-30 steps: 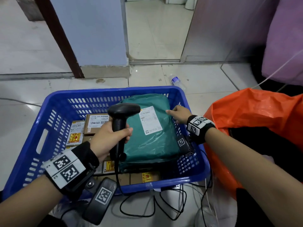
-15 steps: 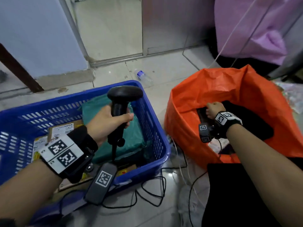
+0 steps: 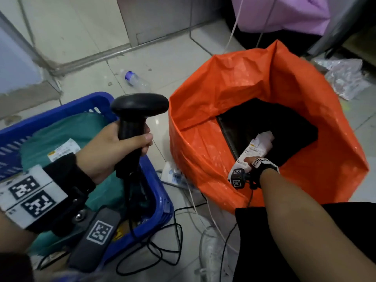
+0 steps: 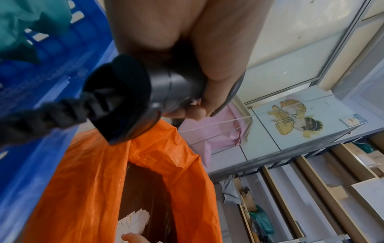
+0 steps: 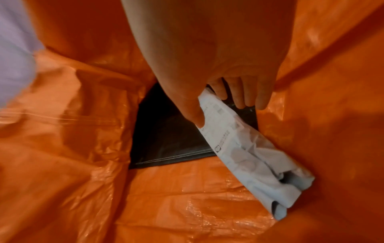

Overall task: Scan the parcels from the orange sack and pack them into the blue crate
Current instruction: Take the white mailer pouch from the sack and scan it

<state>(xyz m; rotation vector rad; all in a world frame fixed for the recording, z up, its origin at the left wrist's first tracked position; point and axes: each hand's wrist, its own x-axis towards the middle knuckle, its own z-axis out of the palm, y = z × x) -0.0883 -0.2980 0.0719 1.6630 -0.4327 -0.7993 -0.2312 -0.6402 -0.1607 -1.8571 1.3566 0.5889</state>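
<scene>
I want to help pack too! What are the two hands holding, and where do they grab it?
The left hand grips the black scanner by its handle. The right hand pinches the white parcel at its near end, inside the orange sack.

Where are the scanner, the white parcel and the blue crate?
scanner (image 3: 140, 103), head view, on its black head.
white parcel (image 5: 245, 152), right wrist view, on its crumpled middle.
blue crate (image 3: 67, 110), head view, on its far rim.

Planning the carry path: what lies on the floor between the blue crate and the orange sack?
In the head view, between the blue crate and the orange sack lies a strip of tiled floor holding a small white packet and loose cables.
</scene>
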